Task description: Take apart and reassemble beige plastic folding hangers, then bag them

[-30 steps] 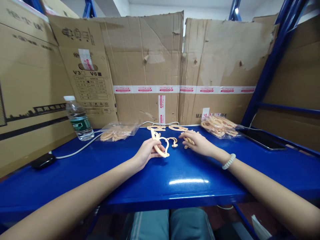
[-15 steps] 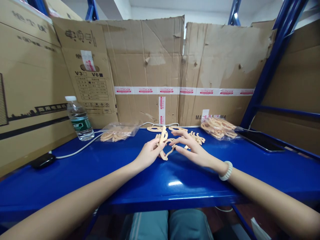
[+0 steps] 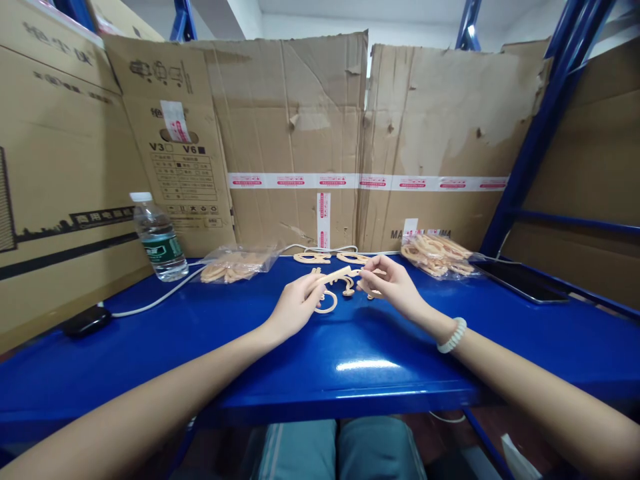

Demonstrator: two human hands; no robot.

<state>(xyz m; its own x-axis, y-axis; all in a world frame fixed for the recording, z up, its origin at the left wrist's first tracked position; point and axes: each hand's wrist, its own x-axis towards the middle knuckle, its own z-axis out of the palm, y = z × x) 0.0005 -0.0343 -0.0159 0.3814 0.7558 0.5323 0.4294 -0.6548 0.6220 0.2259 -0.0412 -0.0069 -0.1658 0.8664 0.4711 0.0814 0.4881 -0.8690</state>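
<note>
My left hand (image 3: 295, 303) pinches a beige plastic strap piece (image 3: 333, 281) just above the blue table (image 3: 350, 353), near its middle. My right hand (image 3: 393, 285) is closed on the same piece from the right, its fingertips at the far end. A white bead bracelet (image 3: 453, 335) circles my right wrist. More loose beige pieces (image 3: 313, 257) lie flat on the table just behind my hands.
A clear bag of beige pieces (image 3: 235, 263) lies back left, another bag (image 3: 435, 253) back right. A water bottle (image 3: 159, 237) stands at the left, with a white cable (image 3: 150, 303) and a black device (image 3: 86, 321). A dark tablet (image 3: 525, 280) lies right. Cardboard walls (image 3: 300, 133) enclose the table.
My right hand has moved in from the loose pieces at the right and closed on the beige piece. My left hand has turned that piece from upright to nearly level.
</note>
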